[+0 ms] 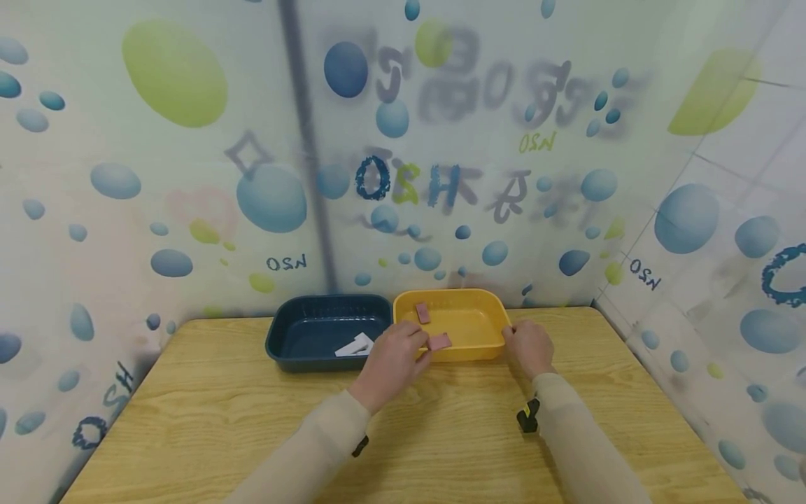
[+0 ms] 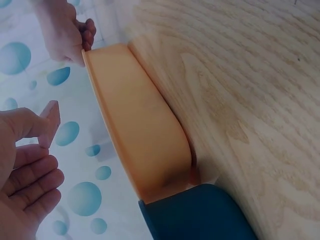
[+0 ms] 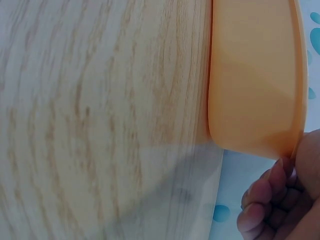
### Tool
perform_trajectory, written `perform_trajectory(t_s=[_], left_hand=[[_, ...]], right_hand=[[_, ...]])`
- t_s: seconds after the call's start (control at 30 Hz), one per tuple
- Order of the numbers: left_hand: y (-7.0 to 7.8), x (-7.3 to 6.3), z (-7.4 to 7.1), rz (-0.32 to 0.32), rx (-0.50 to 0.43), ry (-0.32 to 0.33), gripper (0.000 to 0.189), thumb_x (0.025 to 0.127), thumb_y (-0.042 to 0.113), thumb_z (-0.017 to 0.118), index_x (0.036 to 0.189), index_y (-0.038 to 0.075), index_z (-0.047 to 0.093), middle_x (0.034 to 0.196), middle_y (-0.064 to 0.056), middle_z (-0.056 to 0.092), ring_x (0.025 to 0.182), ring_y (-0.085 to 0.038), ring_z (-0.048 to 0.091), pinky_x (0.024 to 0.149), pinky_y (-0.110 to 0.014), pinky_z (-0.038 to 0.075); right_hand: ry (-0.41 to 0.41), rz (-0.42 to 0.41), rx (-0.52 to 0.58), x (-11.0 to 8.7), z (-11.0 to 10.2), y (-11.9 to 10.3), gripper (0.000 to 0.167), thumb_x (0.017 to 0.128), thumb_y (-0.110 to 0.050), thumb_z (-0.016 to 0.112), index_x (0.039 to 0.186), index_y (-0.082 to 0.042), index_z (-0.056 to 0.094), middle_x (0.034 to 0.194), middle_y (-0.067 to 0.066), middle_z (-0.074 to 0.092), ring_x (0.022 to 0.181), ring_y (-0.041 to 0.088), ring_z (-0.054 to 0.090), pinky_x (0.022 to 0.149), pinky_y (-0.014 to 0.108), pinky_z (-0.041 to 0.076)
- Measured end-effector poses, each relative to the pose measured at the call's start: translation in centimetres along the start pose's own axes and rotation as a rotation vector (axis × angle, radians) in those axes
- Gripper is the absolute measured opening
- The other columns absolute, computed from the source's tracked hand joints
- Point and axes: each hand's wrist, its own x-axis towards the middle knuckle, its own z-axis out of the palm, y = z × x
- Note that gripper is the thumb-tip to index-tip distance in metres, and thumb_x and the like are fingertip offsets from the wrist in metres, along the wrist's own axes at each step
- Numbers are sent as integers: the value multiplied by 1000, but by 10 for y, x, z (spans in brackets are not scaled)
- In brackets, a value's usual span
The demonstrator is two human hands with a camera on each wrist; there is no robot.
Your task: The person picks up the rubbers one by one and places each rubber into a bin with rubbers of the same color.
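Between thumb and forefinger, my left hand [image 1: 392,360] pinches a small flat pink block [image 2: 50,124] over the front left part of the yellow bin [image 1: 462,353]. The other fingers of that hand are loosely bent in the left wrist view. Another pink block [image 1: 422,313] lies inside the bin at the back left. My right hand [image 1: 530,346] grips the bin's right rim, its fingers curled at the corner in the right wrist view. Left of the yellow bin stands a dark blue bin [image 1: 299,364] with several white pieces [image 1: 356,345] inside, partly hidden by my left hand.
Both bins stand side by side at the far end of a wooden table [image 1: 214,413]. A pale curtain [image 1: 208,161] printed with blue and green spots hangs right behind them and along the sides.
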Motion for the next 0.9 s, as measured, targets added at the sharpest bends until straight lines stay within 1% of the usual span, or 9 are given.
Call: perform_trajectory(t_s=[0.17, 0.33, 0.47, 0.63, 0.7, 0.9], left_hand=[[-2, 5, 3, -12, -3, 30, 12, 83, 12, 85, 83, 8, 74, 81, 0, 62, 73, -13, 55, 70, -28, 52], [-5, 9, 7, -34, -3, 36, 13, 83, 11, 86, 85, 5, 75, 80, -3, 63, 73, -16, 58, 72, -29, 55], [-8, 13, 9, -63, -1, 25, 16, 84, 14, 85, 93, 3, 78, 79, -4, 63, 72, -18, 58, 71, -31, 55], [-9, 16, 11, -104, 2, -2, 27, 86, 17, 84, 108, 2, 78, 83, -4, 67, 75, -18, 59, 73, -33, 56], [-10, 17, 12, -120, 9, -17, 29, 86, 18, 85, 110, 3, 78, 84, -4, 67, 76, -18, 59, 74, -32, 56], [-12, 20, 17, -161, 24, -53, 25, 87, 19, 85, 105, 4, 79, 87, -4, 68, 80, -19, 63, 78, -34, 57]], right_hand=[[-9, 8, 11, 0, -1, 0, 42, 97, -16, 53, 56, -11, 49, 55, 0, 41, 54, 19, 43, 52, 28, 31], [-9, 6, 13, 0, -1, 1, 42, 97, -16, 53, 55, -11, 47, 55, -1, 40, 53, 18, 42, 51, 28, 30], [-8, 10, 15, 0, -1, 1, 42, 97, -16, 53, 56, -11, 48, 55, 0, 41, 54, 18, 42, 51, 28, 31], [-12, 14, 12, 1, -1, 1, 40, 97, -17, 53, 57, -11, 50, 56, 0, 42, 55, 18, 43, 52, 28, 31], [-13, 12, 9, 1, 0, 1, 41, 97, -17, 53, 57, -11, 49, 56, 0, 41, 55, 18, 42, 52, 28, 31], [-7, 6, 7, 0, 0, 0, 42, 97, -16, 53, 56, -11, 48, 56, 0, 40, 54, 18, 41, 51, 28, 30]])
